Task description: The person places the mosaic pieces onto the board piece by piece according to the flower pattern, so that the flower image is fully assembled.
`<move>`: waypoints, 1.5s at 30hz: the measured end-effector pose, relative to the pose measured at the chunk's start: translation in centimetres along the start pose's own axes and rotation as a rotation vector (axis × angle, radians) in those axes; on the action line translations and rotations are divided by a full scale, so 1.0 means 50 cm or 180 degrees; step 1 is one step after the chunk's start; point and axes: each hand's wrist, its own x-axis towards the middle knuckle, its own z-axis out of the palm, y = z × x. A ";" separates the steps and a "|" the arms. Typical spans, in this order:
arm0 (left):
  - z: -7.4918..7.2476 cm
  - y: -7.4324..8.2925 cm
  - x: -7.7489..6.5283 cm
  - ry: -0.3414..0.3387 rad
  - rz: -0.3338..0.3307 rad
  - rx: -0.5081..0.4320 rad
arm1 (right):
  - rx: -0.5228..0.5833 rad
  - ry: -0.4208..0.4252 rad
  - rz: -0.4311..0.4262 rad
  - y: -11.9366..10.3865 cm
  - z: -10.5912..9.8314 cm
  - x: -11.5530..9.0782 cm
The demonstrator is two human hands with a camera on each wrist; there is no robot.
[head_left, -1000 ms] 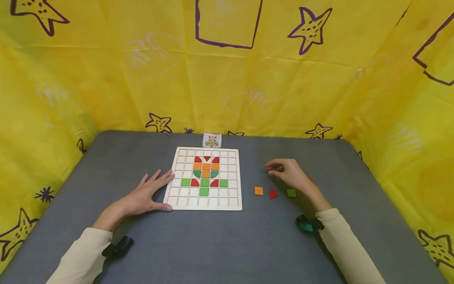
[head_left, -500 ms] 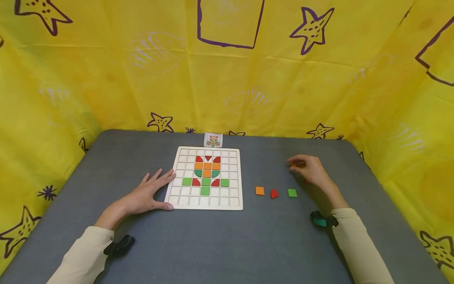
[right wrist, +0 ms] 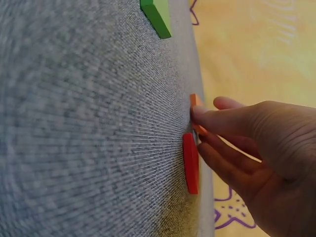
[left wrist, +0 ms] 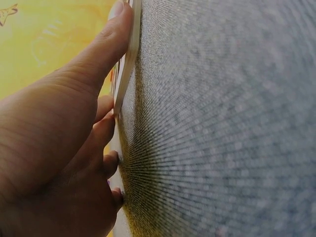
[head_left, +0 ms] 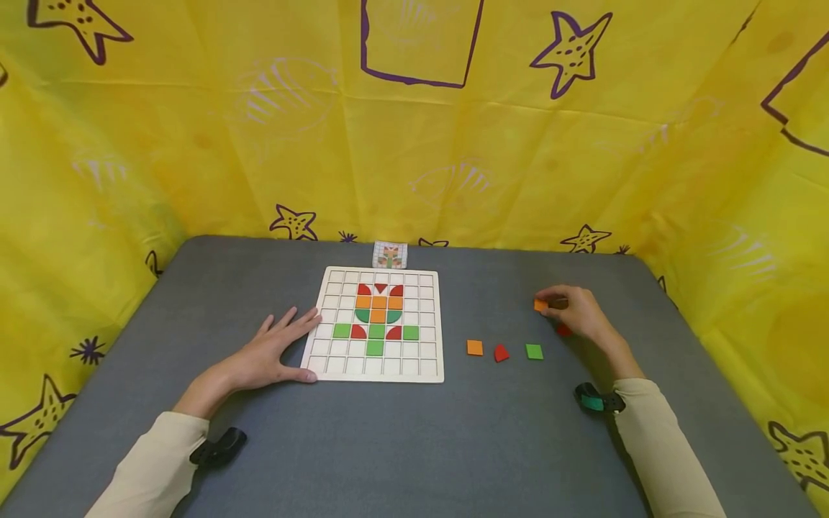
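Note:
My left hand (head_left: 262, 358) lies with fingers spread along the left edge of a pale wooden grid board (head_left: 337, 367). In the left wrist view the thumb (left wrist: 106, 42) rests on the edge of the board (left wrist: 129, 64). Orange, red and green tiles form a flower shape in the grid's middle. Off to the right, my right hand (head_left: 579, 315) pinches an orange square tile (head_left: 540, 306) between thumb and fingers, low over the table. A red tile (right wrist: 190, 163) lies just beneath that hand, partly hidden from the head view.
Between the board and my right hand lie an orange square tile (head_left: 475, 348), a red tile with a curved edge (head_left: 501, 353) and a green square tile (head_left: 534, 352). A small picture card (head_left: 390, 255) stands behind the board. A yellow patterned cloth (head_left: 414, 144) surrounds the grey table (head_left: 401, 446).
My right hand has moved right, away from the board's side, to the orange tile. That tile was tilted in the fingers half a second ago and now lies flatter. The left hand stays put.

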 end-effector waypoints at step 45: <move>-0.003 0.004 -0.003 -0.0019 -0.0010 -0.0003 | 0.0288 -0.0066 -0.0440 -0.121 0.049 0.011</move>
